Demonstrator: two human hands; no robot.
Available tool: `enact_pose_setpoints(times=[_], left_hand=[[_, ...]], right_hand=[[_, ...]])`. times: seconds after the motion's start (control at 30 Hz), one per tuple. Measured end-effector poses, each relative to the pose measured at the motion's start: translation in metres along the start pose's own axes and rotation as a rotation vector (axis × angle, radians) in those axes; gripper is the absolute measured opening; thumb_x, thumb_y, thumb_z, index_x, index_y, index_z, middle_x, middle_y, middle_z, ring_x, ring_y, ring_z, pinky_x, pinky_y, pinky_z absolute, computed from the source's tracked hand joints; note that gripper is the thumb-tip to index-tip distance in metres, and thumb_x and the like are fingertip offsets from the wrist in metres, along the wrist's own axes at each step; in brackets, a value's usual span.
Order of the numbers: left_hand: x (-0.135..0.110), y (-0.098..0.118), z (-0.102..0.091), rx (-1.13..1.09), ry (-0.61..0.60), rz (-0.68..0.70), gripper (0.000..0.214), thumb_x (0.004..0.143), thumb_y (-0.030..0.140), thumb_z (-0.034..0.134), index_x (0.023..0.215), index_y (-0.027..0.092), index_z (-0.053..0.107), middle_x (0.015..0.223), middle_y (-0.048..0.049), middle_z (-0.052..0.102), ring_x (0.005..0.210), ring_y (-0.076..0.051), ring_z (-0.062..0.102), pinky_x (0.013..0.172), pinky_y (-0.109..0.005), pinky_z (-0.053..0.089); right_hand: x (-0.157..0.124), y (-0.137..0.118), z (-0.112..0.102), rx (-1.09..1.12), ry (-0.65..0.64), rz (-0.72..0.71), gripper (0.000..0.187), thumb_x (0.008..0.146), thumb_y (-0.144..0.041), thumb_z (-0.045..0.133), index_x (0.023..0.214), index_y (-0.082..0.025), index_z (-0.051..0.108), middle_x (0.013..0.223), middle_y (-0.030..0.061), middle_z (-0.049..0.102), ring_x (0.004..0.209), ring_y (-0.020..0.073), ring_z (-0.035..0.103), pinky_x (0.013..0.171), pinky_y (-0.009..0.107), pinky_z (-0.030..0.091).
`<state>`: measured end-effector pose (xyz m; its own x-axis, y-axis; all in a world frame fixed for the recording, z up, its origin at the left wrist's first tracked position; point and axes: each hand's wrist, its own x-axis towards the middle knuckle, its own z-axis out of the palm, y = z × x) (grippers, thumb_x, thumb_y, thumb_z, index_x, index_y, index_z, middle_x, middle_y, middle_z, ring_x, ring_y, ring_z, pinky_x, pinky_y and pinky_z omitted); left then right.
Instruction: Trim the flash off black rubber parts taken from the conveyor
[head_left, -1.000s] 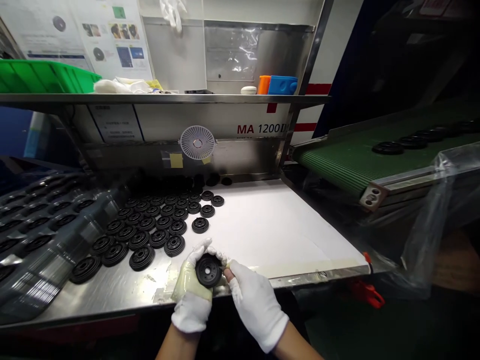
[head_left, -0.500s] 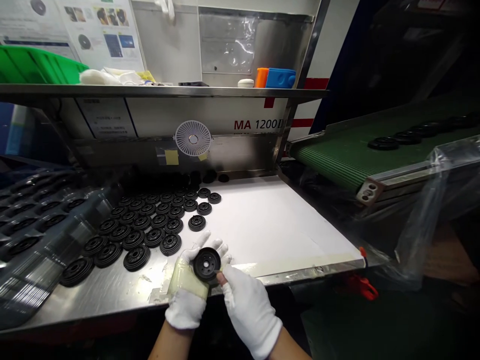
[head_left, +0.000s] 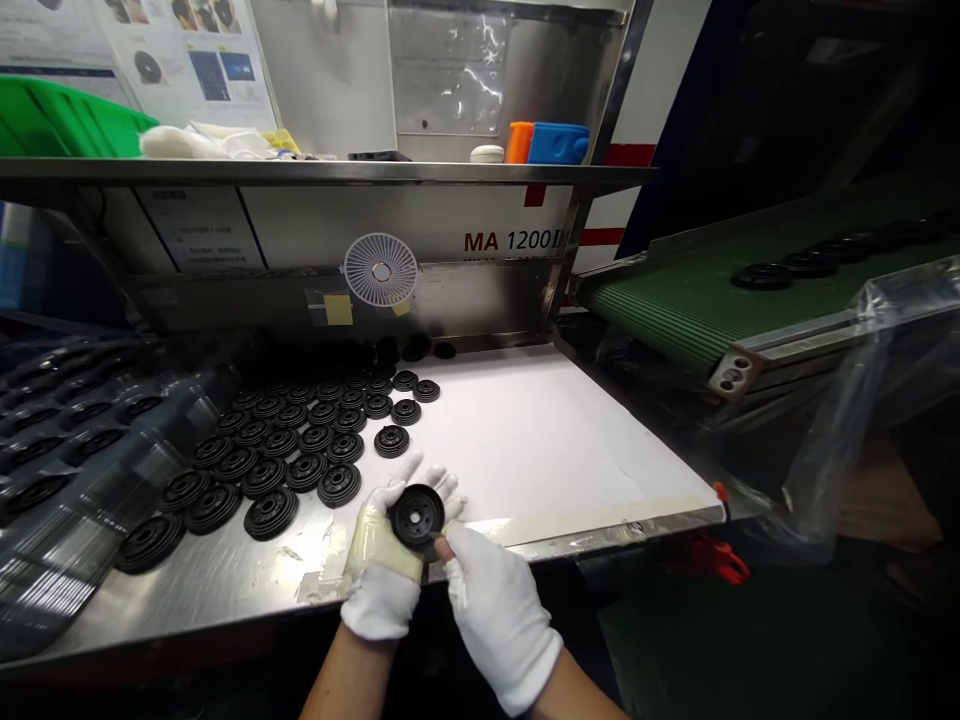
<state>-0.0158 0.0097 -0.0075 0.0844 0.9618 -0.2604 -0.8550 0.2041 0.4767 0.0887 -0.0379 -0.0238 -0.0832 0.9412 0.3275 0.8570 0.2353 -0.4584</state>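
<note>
A round black ribbed disc [head_left: 417, 515] with a centre hole rests in my left hand [head_left: 386, 568], which is white-gloved and cupped under it above the bench's front edge. My right hand [head_left: 495, 615], also white-gloved, pinches the disc's lower right rim with thumb and finger. Just left of my hands, several identical black discs [head_left: 300, 445] lie in rows on the steel bench [head_left: 225, 585]. A white sheet [head_left: 540, 440] covers the bench's right part.
A green conveyor belt [head_left: 675, 310] with black discs [head_left: 761, 276] runs at the right, clear plastic film [head_left: 862, 420] hanging below it. Bagged trays of discs [head_left: 67, 450] sit at the left. A small white fan [head_left: 380, 270] hangs under the shelf [head_left: 322, 172], which holds a green bin [head_left: 52, 120].
The disc has tilted slightly in my hands, and both hands have shifted a little up the picture. The view has dropped slightly.
</note>
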Motion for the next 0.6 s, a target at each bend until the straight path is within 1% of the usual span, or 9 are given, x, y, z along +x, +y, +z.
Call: enact_pose_setpoints(times=[0.03, 0.1, 0.2, 0.3, 0.37, 0.43, 0.47, 0.53, 0.6], left_hand=[[0.001, 0.000, -0.001, 0.010, -0.023, -0.042, 0.036, 0.073, 0.019, 0.053, 0.109, 0.018, 0.057, 0.089, -0.0097, 0.065, 0.083, -0.024, 0.063, 0.075, -0.046, 0.051], [0.003, 0.000, -0.003, 0.000, -0.038, -0.072, 0.030, 0.074, 0.019, 0.053, 0.103, 0.017, 0.059, 0.079, -0.0074, 0.064, 0.075, -0.022, 0.064, 0.071, -0.044, 0.052], [0.007, -0.002, 0.000, -0.074, 0.005, -0.044, 0.014, 0.075, 0.016, 0.056, 0.087, 0.017, 0.061, 0.067, -0.0018, 0.060, 0.066, -0.016, 0.062, 0.070, -0.036, 0.053], [0.009, -0.005, 0.004, -0.126, 0.044, -0.002, 0.004, 0.074, 0.015, 0.058, 0.076, 0.018, 0.059, 0.064, 0.0006, 0.058, 0.065, -0.012, 0.061, 0.074, -0.031, 0.052], [0.007, -0.006, 0.005, -0.124, 0.054, 0.056, 0.011, 0.074, 0.013, 0.058, 0.083, 0.019, 0.060, 0.071, 0.0002, 0.061, 0.072, -0.012, 0.062, 0.080, -0.031, 0.051], [0.004, -0.005, 0.004, -0.081, 0.043, 0.066, 0.027, 0.074, 0.013, 0.055, 0.099, 0.020, 0.060, 0.086, -0.0044, 0.065, 0.084, -0.018, 0.063, 0.082, -0.038, 0.050], [0.002, -0.005, 0.003, -0.047, 0.027, 0.038, 0.034, 0.073, 0.014, 0.053, 0.106, 0.020, 0.058, 0.091, -0.0074, 0.065, 0.087, -0.021, 0.063, 0.080, -0.042, 0.051], [-0.001, -0.003, 0.000, 0.008, -0.014, -0.040, 0.038, 0.073, 0.017, 0.051, 0.111, 0.017, 0.056, 0.090, -0.0105, 0.064, 0.085, -0.025, 0.063, 0.075, -0.047, 0.052], [-0.001, -0.002, -0.002, 0.019, -0.033, -0.069, 0.034, 0.073, 0.019, 0.052, 0.107, 0.017, 0.058, 0.079, -0.0071, 0.064, 0.076, -0.022, 0.063, 0.072, -0.044, 0.053]], right_hand=[[0.001, 0.003, -0.001, -0.006, 0.011, 0.007, 0.019, 0.089, -0.026, 0.038, 0.077, -0.024, 0.053, 0.064, -0.0016, 0.061, 0.054, 0.0153, 0.054, 0.050, 0.028, 0.026], [0.002, 0.008, -0.002, -0.024, 0.029, 0.028, 0.018, 0.088, -0.025, 0.039, 0.077, -0.023, 0.053, 0.064, -0.0013, 0.061, 0.054, 0.0155, 0.054, 0.050, 0.028, 0.026], [-0.001, 0.007, 0.000, -0.038, 0.034, 0.037, 0.019, 0.088, -0.026, 0.038, 0.076, -0.023, 0.053, 0.062, -0.0012, 0.060, 0.052, 0.0150, 0.053, 0.049, 0.028, 0.026], [-0.004, -0.003, 0.002, -0.013, 0.031, 0.032, 0.023, 0.090, -0.028, 0.036, 0.074, -0.023, 0.053, 0.060, -0.0016, 0.059, 0.049, 0.0138, 0.051, 0.048, 0.027, 0.024], [-0.005, -0.007, 0.002, -0.001, 0.022, 0.029, 0.024, 0.090, -0.029, 0.037, 0.071, -0.023, 0.051, 0.058, -0.0024, 0.058, 0.048, 0.0134, 0.050, 0.047, 0.028, 0.023], [-0.003, -0.006, -0.001, 0.005, 0.021, 0.019, 0.023, 0.089, -0.027, 0.038, 0.071, -0.023, 0.051, 0.059, -0.0027, 0.058, 0.048, 0.0136, 0.050, 0.047, 0.028, 0.023], [-0.003, -0.004, -0.002, 0.008, 0.028, 0.013, 0.021, 0.089, -0.026, 0.038, 0.073, -0.023, 0.052, 0.060, -0.0026, 0.059, 0.050, 0.0138, 0.051, 0.048, 0.028, 0.024], [-0.001, 0.004, -0.005, 0.007, 0.046, 0.014, 0.019, 0.088, -0.025, 0.039, 0.077, -0.024, 0.053, 0.064, -0.0020, 0.061, 0.054, 0.0147, 0.053, 0.050, 0.028, 0.026], [-0.001, 0.011, -0.005, -0.011, 0.056, 0.035, 0.018, 0.088, -0.025, 0.039, 0.078, -0.024, 0.053, 0.064, -0.0017, 0.061, 0.054, 0.0154, 0.054, 0.050, 0.028, 0.026]])
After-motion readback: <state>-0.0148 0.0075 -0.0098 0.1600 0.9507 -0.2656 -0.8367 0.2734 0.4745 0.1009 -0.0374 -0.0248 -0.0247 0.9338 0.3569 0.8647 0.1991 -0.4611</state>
